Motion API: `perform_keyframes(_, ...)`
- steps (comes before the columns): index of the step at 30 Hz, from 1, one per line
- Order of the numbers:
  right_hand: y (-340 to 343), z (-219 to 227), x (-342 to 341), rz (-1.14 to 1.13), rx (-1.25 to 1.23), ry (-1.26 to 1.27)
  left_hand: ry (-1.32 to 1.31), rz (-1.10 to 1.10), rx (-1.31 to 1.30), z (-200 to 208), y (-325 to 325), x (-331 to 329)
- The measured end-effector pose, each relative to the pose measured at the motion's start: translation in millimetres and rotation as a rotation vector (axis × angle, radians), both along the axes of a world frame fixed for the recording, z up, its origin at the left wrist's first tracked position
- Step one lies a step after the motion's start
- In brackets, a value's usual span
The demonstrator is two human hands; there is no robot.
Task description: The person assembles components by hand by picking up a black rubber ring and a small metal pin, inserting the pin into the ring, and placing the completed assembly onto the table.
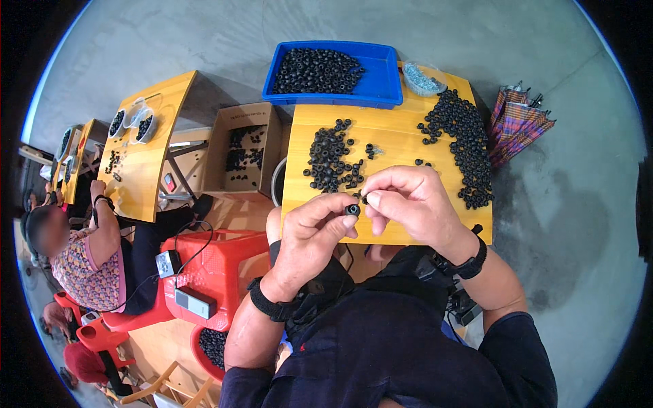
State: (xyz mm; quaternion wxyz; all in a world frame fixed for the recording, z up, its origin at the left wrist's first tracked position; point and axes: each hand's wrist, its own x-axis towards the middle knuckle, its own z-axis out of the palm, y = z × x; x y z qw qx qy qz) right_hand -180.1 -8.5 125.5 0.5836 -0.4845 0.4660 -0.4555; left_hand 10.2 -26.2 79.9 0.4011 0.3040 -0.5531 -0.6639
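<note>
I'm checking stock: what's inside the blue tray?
Small black ring-like parts, heaped mostly toward the left of the blue tray. The heap covers the bottom there, so anything beneath is hidden.

Over here stands a red plastic stool [223, 262], 2 small electronic devices [195, 302] on it. Just left of the stool sits a co-worker [88, 272] in a patterned top. Beyond the stool I see an open cardboard box [218, 149]; well right of the stool, a plaid umbrella [520, 127]; on its near side, a wooden chair [151, 385].
</note>
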Motion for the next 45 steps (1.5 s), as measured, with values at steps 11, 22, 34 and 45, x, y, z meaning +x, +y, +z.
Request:
perform_keyframes(11,-0.7,5.3,-8.4,0.164,-0.273,0.238,0.026,-0.060,0.024,0.2,-0.5,-2.0)
perform_keyframes(22,-5.9,8.0,-7.4,0.223,-0.266,0.303,0.007,-0.097,0.049,-1.2,-2.4,-2.3)
perform_keyframes(34,-12.6,4.1,-8.1,0.288,-0.295,0.328,0.026,-0.150,0.110,-0.5,-6.8,1.7)
perform_keyframes(45,-20.1,-12.7,-17.9,0.406,-0.335,0.217,0.059,-0.199,0.189,-6.9,-7.6,4.8)
